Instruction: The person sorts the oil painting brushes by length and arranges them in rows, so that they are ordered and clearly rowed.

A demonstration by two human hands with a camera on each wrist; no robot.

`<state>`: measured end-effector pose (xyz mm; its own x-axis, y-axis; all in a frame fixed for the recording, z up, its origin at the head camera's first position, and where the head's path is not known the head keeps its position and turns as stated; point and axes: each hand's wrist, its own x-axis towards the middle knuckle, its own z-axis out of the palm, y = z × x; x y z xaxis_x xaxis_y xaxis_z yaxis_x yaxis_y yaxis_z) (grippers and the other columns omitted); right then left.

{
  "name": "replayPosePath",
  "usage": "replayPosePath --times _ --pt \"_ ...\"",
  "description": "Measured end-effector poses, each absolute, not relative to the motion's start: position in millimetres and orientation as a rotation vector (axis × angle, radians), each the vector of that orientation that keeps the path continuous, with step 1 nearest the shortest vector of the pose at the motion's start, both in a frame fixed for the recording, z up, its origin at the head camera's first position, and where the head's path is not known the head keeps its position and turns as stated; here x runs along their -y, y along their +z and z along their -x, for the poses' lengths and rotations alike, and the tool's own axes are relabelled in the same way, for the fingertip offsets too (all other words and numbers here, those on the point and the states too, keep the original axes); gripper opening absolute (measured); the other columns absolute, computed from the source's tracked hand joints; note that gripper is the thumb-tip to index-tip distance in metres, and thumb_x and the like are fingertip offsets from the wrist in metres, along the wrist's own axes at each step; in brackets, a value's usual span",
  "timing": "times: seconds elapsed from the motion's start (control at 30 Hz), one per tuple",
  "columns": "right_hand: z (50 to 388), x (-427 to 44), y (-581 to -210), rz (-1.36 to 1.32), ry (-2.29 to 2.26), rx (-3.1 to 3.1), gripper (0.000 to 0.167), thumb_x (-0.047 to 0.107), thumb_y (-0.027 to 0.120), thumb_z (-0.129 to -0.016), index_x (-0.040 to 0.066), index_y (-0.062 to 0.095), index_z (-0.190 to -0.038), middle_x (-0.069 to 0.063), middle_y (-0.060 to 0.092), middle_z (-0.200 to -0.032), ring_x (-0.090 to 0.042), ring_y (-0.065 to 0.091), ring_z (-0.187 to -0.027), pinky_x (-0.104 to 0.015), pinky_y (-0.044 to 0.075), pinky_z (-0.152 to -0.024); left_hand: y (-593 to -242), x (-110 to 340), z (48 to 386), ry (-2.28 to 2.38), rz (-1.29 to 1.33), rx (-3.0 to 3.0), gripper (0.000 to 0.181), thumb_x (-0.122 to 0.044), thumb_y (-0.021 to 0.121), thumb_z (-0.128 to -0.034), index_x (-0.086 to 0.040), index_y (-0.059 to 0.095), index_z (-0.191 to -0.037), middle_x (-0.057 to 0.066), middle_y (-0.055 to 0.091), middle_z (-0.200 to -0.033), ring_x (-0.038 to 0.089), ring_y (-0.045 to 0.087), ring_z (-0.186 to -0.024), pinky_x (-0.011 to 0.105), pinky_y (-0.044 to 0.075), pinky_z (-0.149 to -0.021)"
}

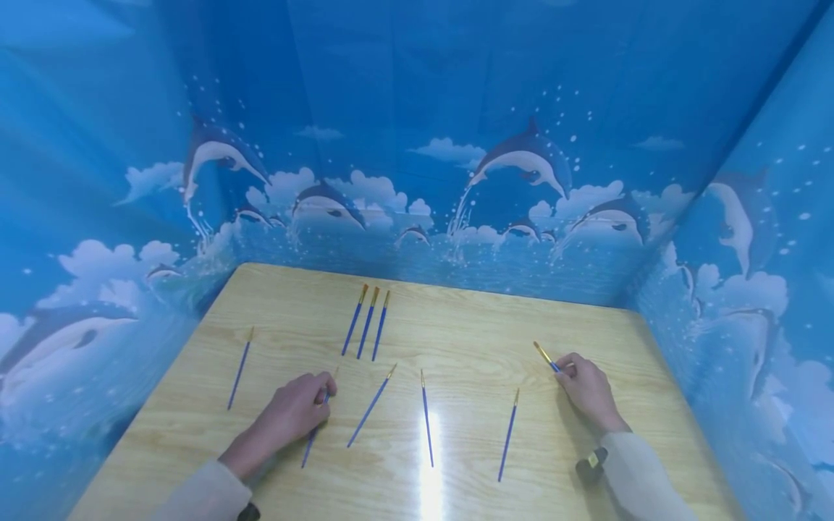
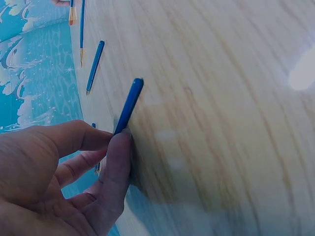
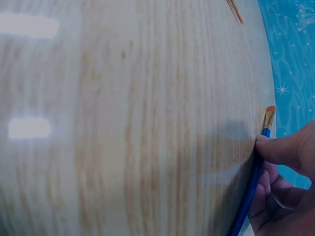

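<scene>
My left hand [image 1: 293, 411] pinches a thin paintbrush [image 1: 310, 443] between thumb and fingers, low over the wooden table. Its blue handle [image 2: 129, 105] sticks out past the fingertips in the left wrist view, while the bristle end is mostly behind the hand. On the right side, my right hand [image 1: 588, 393] grips another paintbrush [image 1: 543, 353], with its gold ferrule and brown bristles pointing away to the far left. The right wrist view shows the thumb on that brush's blue handle [image 3: 250, 191], close to the ferrule. Between the hands lie three separate brushes [image 1: 371, 407] [image 1: 426, 420] [image 1: 509, 435].
Three paintbrushes [image 1: 368, 322] lie side by side toward the back of the table [image 1: 469, 325], bristles away from me. One more thin brush [image 1: 239, 369] lies at the left. Blue dolphin-printed curtains [image 1: 391, 94] enclose the table's back and sides.
</scene>
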<state>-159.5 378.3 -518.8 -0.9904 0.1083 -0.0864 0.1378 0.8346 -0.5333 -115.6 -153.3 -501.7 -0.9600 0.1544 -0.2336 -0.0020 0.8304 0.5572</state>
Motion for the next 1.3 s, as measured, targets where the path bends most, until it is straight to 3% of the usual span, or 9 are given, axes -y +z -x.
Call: replayPosePath --times 0.47,0.93,1.3 --pt "159 -379 -521 -0.207 -0.864 -2.954 0.023 0.007 0.067 -0.103 -0.004 0.067 -0.124 -0.022 0.076 -0.107 -0.034 0.072 -0.095 -0.043 0.056 -0.078 -503 153 116 0.789 -0.14 -2.767 0.031 -0.009 0.078 -0.0902 -0.015 0.072 -0.12 0.0 0.062 -0.098 0.016 0.057 -0.086 0.034 0.052 -0.074" --pt "159 -377 -518 -0.201 -0.854 -2.962 0.023 0.007 0.067 -0.103 -0.004 0.068 -0.123 -0.024 0.076 -0.108 -0.038 0.072 -0.097 -0.052 0.057 -0.083 -487 140 124 0.719 -0.178 -2.816 0.026 -0.017 0.075 -0.0956 -0.015 0.073 -0.121 -0.004 0.066 -0.094 0.012 0.059 -0.079 0.033 0.053 -0.07" --pt "160 -379 -518 -0.193 -0.853 -2.969 0.022 0.008 0.067 -0.104 -0.003 0.068 -0.123 -0.022 0.077 -0.106 -0.037 0.073 -0.096 -0.047 0.057 -0.081 -494 113 126 0.639 -0.296 -2.874 0.022 -0.02 0.078 -0.0927 -0.018 0.076 -0.115 -0.006 0.07 -0.094 0.011 0.065 -0.083 0.036 0.059 -0.074"
